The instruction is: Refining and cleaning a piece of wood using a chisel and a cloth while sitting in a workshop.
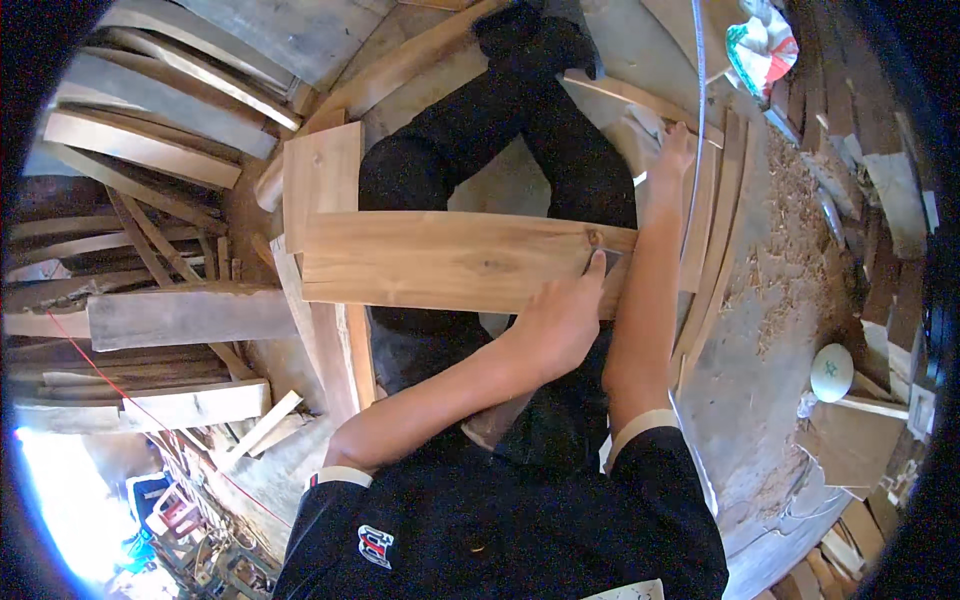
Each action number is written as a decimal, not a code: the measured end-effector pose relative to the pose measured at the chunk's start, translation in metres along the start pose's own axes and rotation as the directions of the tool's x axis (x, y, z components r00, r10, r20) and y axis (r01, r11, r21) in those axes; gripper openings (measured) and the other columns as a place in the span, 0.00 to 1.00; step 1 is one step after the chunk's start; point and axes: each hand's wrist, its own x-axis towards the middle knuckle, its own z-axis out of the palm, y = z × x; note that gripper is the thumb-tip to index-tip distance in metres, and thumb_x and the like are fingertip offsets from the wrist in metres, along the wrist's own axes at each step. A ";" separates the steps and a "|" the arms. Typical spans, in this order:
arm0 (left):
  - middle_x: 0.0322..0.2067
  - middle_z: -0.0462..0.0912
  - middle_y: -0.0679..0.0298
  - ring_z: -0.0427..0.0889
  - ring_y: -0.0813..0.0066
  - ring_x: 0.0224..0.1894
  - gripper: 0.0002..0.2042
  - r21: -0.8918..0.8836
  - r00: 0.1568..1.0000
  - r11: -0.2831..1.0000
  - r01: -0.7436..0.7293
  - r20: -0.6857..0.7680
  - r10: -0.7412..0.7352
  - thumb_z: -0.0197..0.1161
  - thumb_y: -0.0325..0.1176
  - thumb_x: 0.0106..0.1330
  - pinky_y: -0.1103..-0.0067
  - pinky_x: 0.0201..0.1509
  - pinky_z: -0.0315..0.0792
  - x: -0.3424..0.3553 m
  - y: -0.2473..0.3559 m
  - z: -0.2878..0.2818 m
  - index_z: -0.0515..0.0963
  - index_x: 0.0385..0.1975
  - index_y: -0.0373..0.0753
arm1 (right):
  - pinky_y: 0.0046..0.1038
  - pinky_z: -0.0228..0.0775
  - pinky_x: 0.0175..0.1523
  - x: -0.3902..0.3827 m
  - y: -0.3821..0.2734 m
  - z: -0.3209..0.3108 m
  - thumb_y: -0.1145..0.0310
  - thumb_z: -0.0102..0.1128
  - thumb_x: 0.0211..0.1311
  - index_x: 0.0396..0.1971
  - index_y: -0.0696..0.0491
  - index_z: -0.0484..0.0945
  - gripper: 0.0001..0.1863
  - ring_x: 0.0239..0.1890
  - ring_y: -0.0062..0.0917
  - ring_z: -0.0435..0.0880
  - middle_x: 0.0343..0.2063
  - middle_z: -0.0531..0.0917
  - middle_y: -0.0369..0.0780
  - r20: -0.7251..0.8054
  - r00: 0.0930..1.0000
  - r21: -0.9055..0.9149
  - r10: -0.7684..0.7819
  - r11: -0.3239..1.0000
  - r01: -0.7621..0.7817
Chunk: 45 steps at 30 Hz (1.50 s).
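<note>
A light brown wooden plank [430,262] lies crosswise over my legs, with a dark knot near its right end. My left hand [562,318] is at that end, its index finger stretched toward the knot and the other fingers curled. A small greyish, pointed piece shows beside that fingertip; its kind and most of it are hidden. My right hand [676,152] reaches far out past the plank's right end, beside a pale crumpled thing [640,135]. Its fingers look curled together, and what they hold, if anything, is too small to make out.
Another board [322,170] sits under the plank's left end. Stacked boards [150,145] fill the left side. Long thin strips [722,250] lie on the right, beside sawdust [775,285] on the floor. A pale hose [699,120] runs past my right hand. A white, rounded object [832,373] stands farther right.
</note>
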 end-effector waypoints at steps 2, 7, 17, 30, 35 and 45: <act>0.40 0.78 0.31 0.77 0.32 0.46 0.23 0.026 0.999 1.000 0.001 -0.034 0.000 0.46 0.24 0.68 0.51 0.51 0.70 -0.002 -0.005 -0.002 0.63 0.64 0.26 | 0.34 0.72 0.51 -0.017 0.003 0.015 0.52 0.58 0.67 0.46 0.65 0.78 0.26 0.45 0.31 0.80 0.44 0.82 0.44 0.042 0.999 -0.019 -0.022 1.000 0.023; 0.40 0.78 0.30 0.78 0.33 0.45 0.23 -0.017 0.999 0.998 0.054 0.008 -0.053 0.46 0.25 0.69 0.51 0.50 0.70 0.003 0.001 -0.005 0.62 0.64 0.26 | 0.36 0.71 0.53 -0.001 0.022 0.001 0.52 0.58 0.67 0.50 0.68 0.76 0.30 0.48 0.33 0.80 0.47 0.82 0.47 -0.018 0.996 -0.166 -0.083 0.983 0.079; 0.38 0.79 0.32 0.78 0.32 0.43 0.24 0.077 0.998 0.996 0.055 -0.042 -0.052 0.48 0.26 0.69 0.50 0.49 0.71 0.010 0.002 0.003 0.61 0.66 0.31 | 0.38 0.71 0.47 0.015 0.023 -0.002 0.53 0.54 0.68 0.45 0.62 0.78 0.24 0.43 0.32 0.78 0.43 0.80 0.44 -0.123 0.990 -0.368 -0.063 0.930 0.013; 0.42 0.79 0.33 0.77 0.33 0.47 0.23 -0.060 0.999 0.998 -0.034 -0.041 0.032 0.47 0.25 0.69 0.54 0.53 0.70 0.002 -0.012 -0.005 0.64 0.64 0.28 | 0.35 0.71 0.58 -0.014 0.002 0.030 0.56 0.53 0.70 0.53 0.65 0.76 0.25 0.52 0.31 0.79 0.51 0.80 0.45 -0.075 0.995 -0.098 0.073 0.992 -0.080; 0.41 0.79 0.34 0.78 0.35 0.47 0.24 0.075 0.995 0.993 0.096 0.029 -0.098 0.48 0.26 0.68 0.52 0.54 0.70 0.003 0.005 -0.021 0.64 0.64 0.27 | 0.39 0.79 0.50 0.005 0.016 0.011 0.56 0.54 0.69 0.54 0.70 0.65 0.30 0.50 0.37 0.82 0.48 0.80 0.48 0.099 0.994 -0.109 0.044 0.993 -0.033; 0.41 0.80 0.34 0.79 0.32 0.44 0.26 0.059 0.996 0.995 0.083 0.002 -0.084 0.49 0.27 0.67 0.49 0.51 0.71 0.015 0.009 -0.014 0.62 0.66 0.31 | 0.30 0.71 0.43 0.025 0.048 0.001 0.58 0.49 0.73 0.38 0.61 0.79 0.19 0.37 0.26 0.79 0.33 0.82 0.38 0.040 0.988 -0.335 -0.151 0.929 0.155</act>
